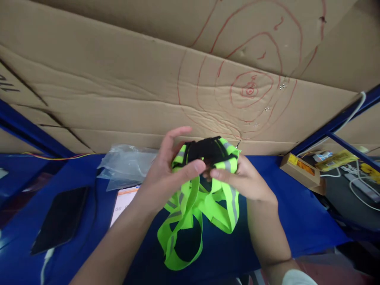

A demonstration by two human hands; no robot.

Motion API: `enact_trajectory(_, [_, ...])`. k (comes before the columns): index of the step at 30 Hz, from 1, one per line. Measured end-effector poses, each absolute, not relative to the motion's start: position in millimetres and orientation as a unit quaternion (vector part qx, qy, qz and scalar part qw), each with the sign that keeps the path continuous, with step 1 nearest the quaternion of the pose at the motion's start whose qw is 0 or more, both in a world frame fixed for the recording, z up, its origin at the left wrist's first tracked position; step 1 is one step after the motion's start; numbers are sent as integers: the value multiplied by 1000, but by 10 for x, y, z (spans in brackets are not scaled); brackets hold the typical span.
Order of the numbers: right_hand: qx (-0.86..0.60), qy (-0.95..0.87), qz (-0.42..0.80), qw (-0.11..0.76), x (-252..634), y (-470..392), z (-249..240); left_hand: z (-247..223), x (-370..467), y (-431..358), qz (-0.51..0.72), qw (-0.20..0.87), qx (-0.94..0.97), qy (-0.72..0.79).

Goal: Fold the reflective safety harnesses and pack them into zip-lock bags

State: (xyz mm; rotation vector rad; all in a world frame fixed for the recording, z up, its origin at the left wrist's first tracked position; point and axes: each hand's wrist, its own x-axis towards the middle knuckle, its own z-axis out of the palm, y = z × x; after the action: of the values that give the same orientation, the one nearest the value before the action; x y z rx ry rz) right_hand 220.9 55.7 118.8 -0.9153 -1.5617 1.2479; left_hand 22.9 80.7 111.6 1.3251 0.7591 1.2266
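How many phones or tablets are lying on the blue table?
2: a dark device with a white cable, at left; a lit device, partly hidden by the left forearm. Others may be hidden.

The straps (227, 198) look like matt woven cloth in neon yellow-green, with smooth grey bands, beside a dull black fabric section (204, 149). Crinkled clear plastic makes up the bag (127, 164) left of centre; the wall (118, 87) across the upper frame is creased, matt brown cardboard.
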Motion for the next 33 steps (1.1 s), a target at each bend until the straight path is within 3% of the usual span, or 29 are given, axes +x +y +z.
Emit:
enact_trajectory(5, [-331,-467,642,510,2177,632,1159,1054,274,805,398,620,609,295])
enact_trajectory(10, [-269,-474,710,446,2212,613,1185,1117,196,749,398,557,653,324])
enact_trajectory(14, [-295,-559,656,412,2230,591,1196,1213,36,757,383,506,722,274])
enact_trajectory(19, [-334,-563,581,484,2237,649,1126,1202,-18,810,301,554,732,257])
enact_trajectory(23, [-355,-531,557,530,2230,666,1066,1127,170,792,367,589,675,250])
enact_trajectory(28, [-373,-463,539,596,2113,612,1078,1039,352,762,431,534,668,289])
enact_trajectory(33, [-339,-473,605,543,2078,590,1068,992,321,802,483,463,672,318])
